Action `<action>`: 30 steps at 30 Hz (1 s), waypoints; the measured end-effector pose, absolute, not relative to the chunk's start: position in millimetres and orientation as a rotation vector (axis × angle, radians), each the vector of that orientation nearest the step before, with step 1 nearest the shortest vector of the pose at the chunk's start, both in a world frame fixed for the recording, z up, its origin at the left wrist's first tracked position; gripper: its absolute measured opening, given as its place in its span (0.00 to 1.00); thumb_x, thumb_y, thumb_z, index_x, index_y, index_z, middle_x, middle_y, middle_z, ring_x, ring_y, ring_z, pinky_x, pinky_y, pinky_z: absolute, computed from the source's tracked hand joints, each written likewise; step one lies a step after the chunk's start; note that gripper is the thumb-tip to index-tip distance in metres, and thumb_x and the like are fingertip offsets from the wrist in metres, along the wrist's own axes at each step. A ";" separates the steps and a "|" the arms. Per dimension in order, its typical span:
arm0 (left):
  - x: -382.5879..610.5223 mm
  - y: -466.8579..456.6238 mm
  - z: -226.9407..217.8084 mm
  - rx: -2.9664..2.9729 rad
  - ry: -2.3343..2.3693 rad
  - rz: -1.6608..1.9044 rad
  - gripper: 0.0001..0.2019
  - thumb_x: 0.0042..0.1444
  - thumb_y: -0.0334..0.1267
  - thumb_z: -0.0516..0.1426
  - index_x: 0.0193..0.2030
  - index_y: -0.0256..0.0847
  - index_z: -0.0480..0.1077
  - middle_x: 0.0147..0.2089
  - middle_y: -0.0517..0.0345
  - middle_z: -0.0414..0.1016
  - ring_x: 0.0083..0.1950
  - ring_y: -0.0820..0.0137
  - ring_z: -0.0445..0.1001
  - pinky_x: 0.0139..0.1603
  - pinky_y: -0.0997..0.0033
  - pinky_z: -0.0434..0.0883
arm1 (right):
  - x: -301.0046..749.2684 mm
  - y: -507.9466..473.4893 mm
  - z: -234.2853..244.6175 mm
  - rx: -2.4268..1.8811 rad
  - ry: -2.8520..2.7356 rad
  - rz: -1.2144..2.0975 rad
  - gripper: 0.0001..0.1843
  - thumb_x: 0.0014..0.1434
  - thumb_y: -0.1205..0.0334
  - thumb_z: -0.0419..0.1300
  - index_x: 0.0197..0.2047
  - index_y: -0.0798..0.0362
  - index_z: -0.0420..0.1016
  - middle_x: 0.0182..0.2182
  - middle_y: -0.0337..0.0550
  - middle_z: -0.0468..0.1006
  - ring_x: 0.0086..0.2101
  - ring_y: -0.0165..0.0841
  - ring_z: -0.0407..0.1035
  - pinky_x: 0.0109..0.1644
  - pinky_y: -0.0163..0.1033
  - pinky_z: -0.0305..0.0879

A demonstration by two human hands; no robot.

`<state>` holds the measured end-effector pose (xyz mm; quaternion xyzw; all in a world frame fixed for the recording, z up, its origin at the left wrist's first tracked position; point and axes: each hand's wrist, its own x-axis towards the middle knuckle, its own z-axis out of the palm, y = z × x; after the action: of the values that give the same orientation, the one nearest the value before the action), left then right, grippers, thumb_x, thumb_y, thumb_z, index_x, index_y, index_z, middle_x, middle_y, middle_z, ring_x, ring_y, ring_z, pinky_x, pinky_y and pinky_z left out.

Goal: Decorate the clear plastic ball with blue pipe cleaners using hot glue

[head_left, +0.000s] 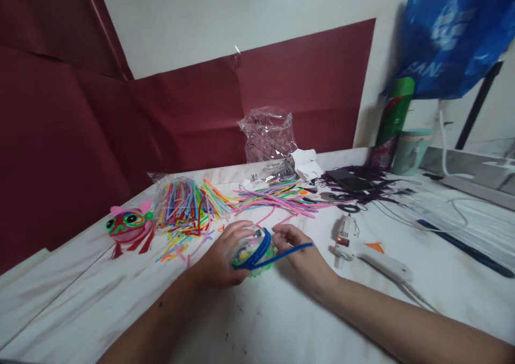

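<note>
A clear, rounded plastic piece with colored bits showing through rests near the middle of the table, blue pipe cleaners looped around it. My left hand grips it from the left, fingers over the top and thumb below. On its right side, my right hand has its fingers curled together close to the loops; whatever lies between the fingertips is hidden. One loose blue pipe cleaner end sticks out to the right, crossing in front of that hand.
A white glue gun lies on the right, its cord trailing forward. Pipe cleaners fill a bag and lie scattered behind my hands. A pink frog-like figure sits left. Back right are a phone, a green mug and clear sticks.
</note>
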<state>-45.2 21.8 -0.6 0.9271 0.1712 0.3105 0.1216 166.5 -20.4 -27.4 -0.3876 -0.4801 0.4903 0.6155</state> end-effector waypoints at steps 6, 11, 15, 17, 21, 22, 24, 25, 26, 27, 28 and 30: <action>-44.5 18.3 -6.7 2.731 0.508 0.961 0.33 0.50 0.46 0.60 0.62 0.45 0.54 0.63 0.41 0.56 0.64 0.49 0.57 0.61 0.45 0.58 | 170.4 -8.6 -27.9 -0.750 -0.935 1.449 0.20 0.35 0.54 0.74 0.29 0.55 0.75 0.23 0.36 0.75 0.25 0.27 0.66 0.31 0.34 0.59; -42.7 14.3 -5.9 2.739 0.507 0.982 0.33 0.50 0.42 0.60 0.62 0.46 0.54 0.63 0.42 0.55 0.65 0.48 0.56 0.61 0.45 0.59 | 173.0 -8.5 -26.1 -0.666 -0.905 1.526 0.22 0.32 0.56 0.76 0.29 0.55 0.75 0.21 0.35 0.75 0.23 0.26 0.65 0.30 0.33 0.58; -41.9 13.0 -6.3 2.716 0.520 0.979 0.33 0.50 0.43 0.60 0.62 0.46 0.54 0.64 0.41 0.54 0.66 0.48 0.55 0.62 0.45 0.58 | 174.7 -9.5 -22.9 -0.658 -0.906 1.531 0.21 0.32 0.57 0.76 0.28 0.55 0.75 0.21 0.34 0.74 0.23 0.25 0.64 0.29 0.33 0.56; -41.5 13.4 -7.3 2.691 0.540 1.000 0.32 0.51 0.44 0.60 0.62 0.46 0.55 0.63 0.41 0.55 0.65 0.48 0.55 0.62 0.45 0.58 | 174.5 -9.8 -21.3 -0.663 -0.927 1.522 0.21 0.33 0.57 0.76 0.28 0.55 0.74 0.21 0.34 0.74 0.23 0.26 0.64 0.29 0.33 0.56; -40.5 14.0 -7.4 2.683 0.535 1.009 0.32 0.51 0.45 0.60 0.61 0.46 0.55 0.63 0.41 0.56 0.65 0.48 0.57 0.61 0.46 0.59 | 173.1 -10.7 -19.1 -0.697 -0.959 1.499 0.20 0.32 0.60 0.75 0.29 0.55 0.73 0.21 0.33 0.73 0.23 0.26 0.63 0.30 0.33 0.56; -40.2 13.8 -6.9 2.690 0.534 1.005 0.32 0.50 0.45 0.60 0.61 0.46 0.55 0.63 0.41 0.56 0.65 0.48 0.57 0.60 0.47 0.60 | 172.6 -11.1 -18.7 -0.712 -0.962 1.489 0.20 0.32 0.61 0.75 0.29 0.55 0.73 0.21 0.33 0.73 0.23 0.26 0.62 0.30 0.33 0.56; -39.8 13.1 -5.7 2.698 0.541 0.993 0.33 0.50 0.44 0.61 0.61 0.47 0.54 0.63 0.42 0.56 0.65 0.48 0.57 0.61 0.47 0.59 | 171.8 -12.2 -18.0 -0.734 -0.968 1.466 0.19 0.32 0.62 0.74 0.29 0.55 0.73 0.21 0.32 0.72 0.23 0.25 0.62 0.29 0.33 0.55; -39.7 12.8 -5.2 2.697 0.548 0.985 0.33 0.50 0.44 0.61 0.62 0.47 0.54 0.63 0.42 0.55 0.65 0.48 0.56 0.61 0.47 0.59 | 171.3 -12.8 -17.7 -0.741 -0.971 1.456 0.19 0.33 0.63 0.73 0.29 0.55 0.73 0.21 0.32 0.72 0.23 0.25 0.61 0.29 0.33 0.55; -39.6 12.5 -4.7 2.693 0.552 0.982 0.33 0.49 0.44 0.61 0.62 0.47 0.54 0.63 0.42 0.55 0.65 0.48 0.56 0.61 0.47 0.58 | 170.9 -13.3 -17.4 -0.746 -0.974 1.445 0.18 0.33 0.63 0.73 0.29 0.55 0.73 0.20 0.32 0.72 0.23 0.25 0.61 0.29 0.33 0.55; -39.5 12.3 -4.3 2.688 0.552 0.983 0.33 0.49 0.44 0.61 0.62 0.47 0.54 0.63 0.42 0.55 0.64 0.48 0.56 0.61 0.47 0.58 | 170.6 -13.8 -17.3 -0.750 -0.977 1.437 0.18 0.33 0.63 0.72 0.29 0.54 0.73 0.20 0.32 0.71 0.23 0.26 0.61 0.29 0.33 0.56; -39.4 12.2 -4.0 2.684 0.548 0.990 0.33 0.49 0.45 0.60 0.62 0.47 0.54 0.63 0.43 0.55 0.64 0.48 0.56 0.61 0.47 0.58 | 170.2 -14.1 -17.2 -0.752 -0.980 1.432 0.18 0.33 0.64 0.72 0.30 0.54 0.72 0.21 0.31 0.71 0.23 0.26 0.62 0.30 0.34 0.57; -38.8 12.2 -3.6 2.681 0.536 1.011 0.33 0.50 0.45 0.60 0.61 0.47 0.54 0.63 0.43 0.55 0.64 0.48 0.57 0.61 0.46 0.58 | 169.7 -14.4 -17.6 -0.755 -0.995 1.431 0.19 0.32 0.65 0.72 0.31 0.53 0.72 0.22 0.32 0.71 0.25 0.28 0.63 0.32 0.35 0.59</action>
<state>-38.8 12.2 -3.6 0.9139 0.1827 0.3446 0.1130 169.7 -14.4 -17.6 -0.3235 -0.4260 0.6127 0.5818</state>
